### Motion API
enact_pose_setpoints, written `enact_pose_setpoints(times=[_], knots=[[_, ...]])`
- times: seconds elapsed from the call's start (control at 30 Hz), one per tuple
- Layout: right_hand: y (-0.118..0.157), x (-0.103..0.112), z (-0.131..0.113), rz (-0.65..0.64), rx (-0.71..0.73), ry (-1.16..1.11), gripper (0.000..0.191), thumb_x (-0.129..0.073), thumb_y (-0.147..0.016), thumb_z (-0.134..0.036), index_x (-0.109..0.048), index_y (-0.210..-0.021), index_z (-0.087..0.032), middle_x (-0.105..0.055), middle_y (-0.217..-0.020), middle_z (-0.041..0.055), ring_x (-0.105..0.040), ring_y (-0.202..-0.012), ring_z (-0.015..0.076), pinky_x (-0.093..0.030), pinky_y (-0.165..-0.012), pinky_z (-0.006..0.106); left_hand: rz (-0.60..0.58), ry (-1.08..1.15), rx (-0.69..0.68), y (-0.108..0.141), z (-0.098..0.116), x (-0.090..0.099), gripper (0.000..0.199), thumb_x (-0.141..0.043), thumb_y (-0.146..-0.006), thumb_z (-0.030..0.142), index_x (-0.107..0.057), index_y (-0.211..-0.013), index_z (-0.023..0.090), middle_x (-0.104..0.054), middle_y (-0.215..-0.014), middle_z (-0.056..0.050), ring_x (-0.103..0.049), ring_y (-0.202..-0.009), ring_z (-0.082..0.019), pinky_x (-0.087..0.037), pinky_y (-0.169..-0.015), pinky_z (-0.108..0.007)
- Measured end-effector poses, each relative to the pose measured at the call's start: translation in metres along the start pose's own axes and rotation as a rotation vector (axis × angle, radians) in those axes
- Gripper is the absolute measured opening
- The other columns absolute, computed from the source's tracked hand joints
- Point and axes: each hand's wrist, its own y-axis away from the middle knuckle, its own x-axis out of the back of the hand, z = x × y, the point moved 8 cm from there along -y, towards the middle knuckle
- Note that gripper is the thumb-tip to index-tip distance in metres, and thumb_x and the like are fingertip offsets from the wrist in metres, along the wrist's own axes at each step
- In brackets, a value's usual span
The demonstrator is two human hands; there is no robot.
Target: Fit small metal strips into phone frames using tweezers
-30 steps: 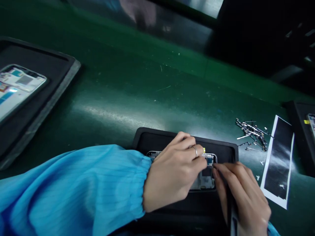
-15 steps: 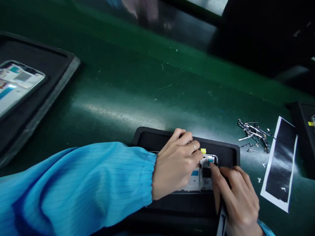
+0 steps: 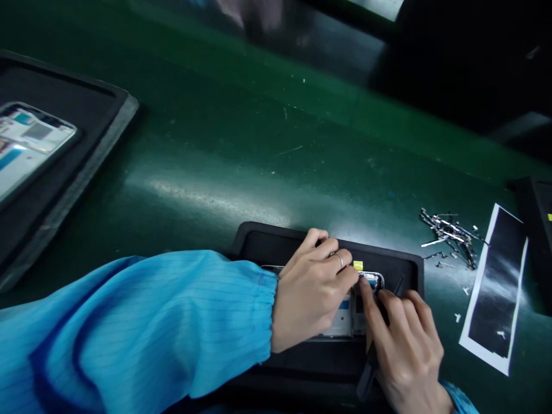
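Note:
An opened phone (image 3: 340,323) lies in a black tray (image 3: 310,368), a yellow tab (image 3: 358,265) at its upper edge. My left hand (image 3: 313,287), with a ring on one finger, rests curled over the phone; its fingertips are bent under, and what they grip is hidden. From the right, my right hand (image 3: 399,339) reaches in with its index fingertip at the phone's top end, close to the left fingers. A dark, thin tool (image 3: 367,376) is held in the right hand, passing beneath its fingers.
Another black tray (image 3: 97,138) with an open phone (image 3: 37,138) is at the left. Right of the work tray lie a pile of small metal strips (image 3: 451,231), tiny white scraps and a black sheet with white edges (image 3: 495,282). A dark tray edge (image 3: 528,230) shows far right.
My right hand has shifted slightly left, its index fingertip now nearer my left fingers. The dark tool has turned and its tip shows above the right fingers. My left hand has barely moved.

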Motion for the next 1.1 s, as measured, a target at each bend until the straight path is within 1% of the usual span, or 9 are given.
enact_pose_setpoints(times=[0.13,0.23,0.4,0.6,0.67,0.83,0.97,1.1], knots=[[0.001,-0.003,-0.001,-0.019,0.005,0.013,0.040,-0.033,-0.080,-0.006,-0.048,-0.117,-0.003,-0.052,-0.084,0.0129,-0.044,-0.071,0.0169,-0.040,-0.077,0.040,0.008,-0.030,-0.010,0.001,0.001,0.000,0.023,-0.040,-0.080,0.005,-0.054,-0.063,0.010,-0.051,-0.067,-0.004,-0.039,-0.066,-0.015,-0.034,-0.078,-0.036],[0.001,-0.002,-0.001,-0.011,0.004,0.030,0.039,-0.032,-0.081,-0.007,-0.049,-0.117,-0.003,-0.052,-0.084,0.0122,-0.043,-0.071,0.0165,-0.040,-0.077,0.039,0.017,-0.053,-0.024,0.001,0.001,-0.001,0.021,-0.042,-0.079,0.005,-0.056,-0.065,0.010,-0.052,-0.067,-0.004,-0.039,-0.067,-0.015,-0.034,-0.078,-0.036],[0.001,-0.003,-0.002,-0.032,0.013,0.025,0.038,-0.034,-0.080,-0.007,-0.051,-0.114,-0.003,-0.053,-0.084,0.0121,-0.044,-0.070,0.0162,-0.039,-0.078,0.039,0.030,-0.072,-0.046,0.002,0.002,0.000,0.022,-0.042,-0.080,0.006,-0.060,-0.068,0.010,-0.052,-0.067,-0.004,-0.039,-0.067,-0.015,-0.033,-0.080,-0.035],[0.001,-0.002,-0.002,-0.001,0.012,0.019,0.037,-0.037,-0.078,-0.006,-0.052,-0.111,-0.002,-0.053,-0.083,0.0127,-0.044,-0.070,0.0168,-0.040,-0.076,0.040,0.039,-0.084,-0.077,-0.001,0.005,0.002,0.026,-0.039,-0.083,0.006,-0.060,-0.069,0.010,-0.052,-0.067,-0.002,-0.039,-0.067,-0.014,-0.031,-0.081,-0.033],[0.001,-0.002,-0.002,-0.009,0.012,0.017,0.036,-0.037,-0.078,-0.007,-0.052,-0.111,-0.002,-0.054,-0.084,0.0127,-0.044,-0.070,0.0169,-0.041,-0.077,0.040,0.037,-0.095,-0.084,-0.002,0.005,0.001,0.027,-0.038,-0.083,0.006,-0.059,-0.067,0.010,-0.052,-0.067,-0.002,-0.039,-0.066,-0.014,-0.031,-0.081,-0.033],[0.000,-0.002,-0.004,-0.019,0.027,0.022,0.029,-0.038,-0.077,-0.006,-0.057,-0.100,-0.005,-0.054,-0.086,0.0136,-0.045,-0.073,0.0177,-0.041,-0.077,0.041,0.044,-0.137,-0.119,-0.002,0.010,0.002,0.028,-0.038,-0.083,0.005,-0.058,-0.065,0.010,-0.050,-0.064,-0.002,-0.038,-0.066,-0.014,-0.031,-0.079,-0.033],[-0.002,-0.001,-0.006,-0.011,0.053,0.026,0.026,-0.038,-0.076,-0.005,-0.059,-0.092,-0.004,-0.054,-0.086,0.0154,-0.045,-0.073,0.0188,-0.042,-0.076,0.043,0.043,-0.165,-0.132,0.000,0.012,0.003,0.029,-0.036,-0.083,0.004,-0.061,-0.070,0.010,-0.053,-0.067,-0.003,-0.039,-0.068,-0.016,-0.030,-0.081,-0.034],[-0.004,-0.002,-0.007,-0.007,0.058,0.006,0.024,-0.038,-0.076,-0.005,-0.059,-0.088,-0.005,-0.054,-0.087,0.0145,-0.044,-0.072,0.0180,-0.042,-0.076,0.042,0.034,-0.156,-0.144,-0.001,0.011,0.001,0.027,-0.038,-0.082,0.004,-0.062,-0.072,0.010,-0.054,-0.068,-0.003,-0.040,-0.069,-0.016,-0.030,-0.082,-0.034]])
